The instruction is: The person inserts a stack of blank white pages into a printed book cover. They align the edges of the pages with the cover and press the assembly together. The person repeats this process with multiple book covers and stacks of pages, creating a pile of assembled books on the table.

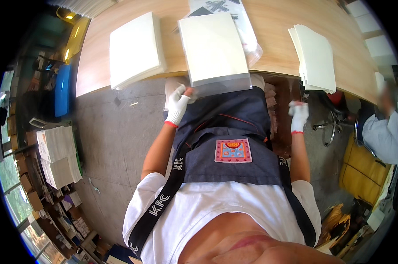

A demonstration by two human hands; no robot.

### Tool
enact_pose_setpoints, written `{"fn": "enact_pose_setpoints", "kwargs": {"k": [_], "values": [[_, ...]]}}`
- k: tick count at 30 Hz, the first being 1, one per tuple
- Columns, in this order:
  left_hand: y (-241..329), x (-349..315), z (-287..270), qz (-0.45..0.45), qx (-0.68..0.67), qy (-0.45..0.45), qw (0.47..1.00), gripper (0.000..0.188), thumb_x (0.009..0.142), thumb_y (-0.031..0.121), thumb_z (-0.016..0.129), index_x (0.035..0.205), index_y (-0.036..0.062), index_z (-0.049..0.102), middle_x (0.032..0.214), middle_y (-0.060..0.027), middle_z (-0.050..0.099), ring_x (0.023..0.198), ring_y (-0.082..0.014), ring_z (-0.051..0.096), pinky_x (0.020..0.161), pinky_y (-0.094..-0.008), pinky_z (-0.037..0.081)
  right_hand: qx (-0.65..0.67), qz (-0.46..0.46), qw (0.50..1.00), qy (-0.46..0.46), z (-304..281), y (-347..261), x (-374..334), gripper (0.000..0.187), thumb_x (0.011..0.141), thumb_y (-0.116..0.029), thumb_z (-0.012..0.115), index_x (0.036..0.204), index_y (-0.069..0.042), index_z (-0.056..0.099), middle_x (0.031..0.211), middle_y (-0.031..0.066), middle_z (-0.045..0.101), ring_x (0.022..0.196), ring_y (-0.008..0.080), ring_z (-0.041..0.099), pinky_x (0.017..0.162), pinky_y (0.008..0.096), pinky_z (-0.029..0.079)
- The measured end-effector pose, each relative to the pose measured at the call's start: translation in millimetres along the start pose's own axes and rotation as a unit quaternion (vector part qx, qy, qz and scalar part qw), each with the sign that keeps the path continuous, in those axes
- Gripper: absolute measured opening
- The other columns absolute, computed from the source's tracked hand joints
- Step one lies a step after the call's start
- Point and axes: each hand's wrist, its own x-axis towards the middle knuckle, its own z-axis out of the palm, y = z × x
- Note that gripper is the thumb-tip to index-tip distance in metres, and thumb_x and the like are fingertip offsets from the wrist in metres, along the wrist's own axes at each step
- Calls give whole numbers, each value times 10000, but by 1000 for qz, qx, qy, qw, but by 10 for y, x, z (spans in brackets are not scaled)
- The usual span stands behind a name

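A cream-white paper stack (214,46) lies in the middle, with a clear plastic sleeve (223,84) showing past its near edge and over the table's edge. My left hand (177,105), in a white glove with a red cuff and bare fingertips, is beside the sleeve's near left corner. Its fingers are bent and smeared, and whether they touch the plastic is unclear. Lower right of the table edge, my right hand (299,115) wears a matching glove. Its fingers are curled in and nothing shows in them. Above it lies a fanned pile of white sheets (315,57).
A thick white paper stack (135,48) stands on the left of the wooden table (269,26). More printed clear plastic sleeves (247,26) lie behind the middle stack. At far left stand bundled papers (60,154); at right are a wheeled chair (329,127) and another person's sleeve (381,136).
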Motion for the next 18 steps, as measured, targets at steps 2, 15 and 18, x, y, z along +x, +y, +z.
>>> {"fn": "enact_pose_setpoints", "kwargs": {"k": [2, 15, 18], "values": [[25, 52, -47, 190, 251, 98, 944, 146, 836, 120, 610, 970, 63, 621, 872, -83, 612, 742, -190, 612, 655, -281, 508, -511, -106, 809, -268, -260, 102, -193, 149, 783, -221, 583, 822, -81, 554, 894, 147, 645, 778, 311, 631, 683, 423, 506], [467, 297, 134, 578, 457, 36, 676, 245, 604, 84, 754, 612, 76, 510, 899, -59, 634, 841, -264, 593, 706, -366, 494, -170, -674, 710, -115, 1080, -1407, -225, 278, 673, -147, 686, 948, -146, 642, 1006, 3, 584, 919, 231, 552, 777, 356, 452], [258, 260, -1, 482, 448, 76, 749, 202, 740, 96, 693, 649, 69, 515, 755, -56, 597, 709, -220, 566, 645, -315, 463, -112, -577, 798, -133, 1208, -1278, -226, 124, 731, -167, 664, 830, -112, 614, 849, 42, 611, 757, 271, 579, 652, 372, 458]]}}
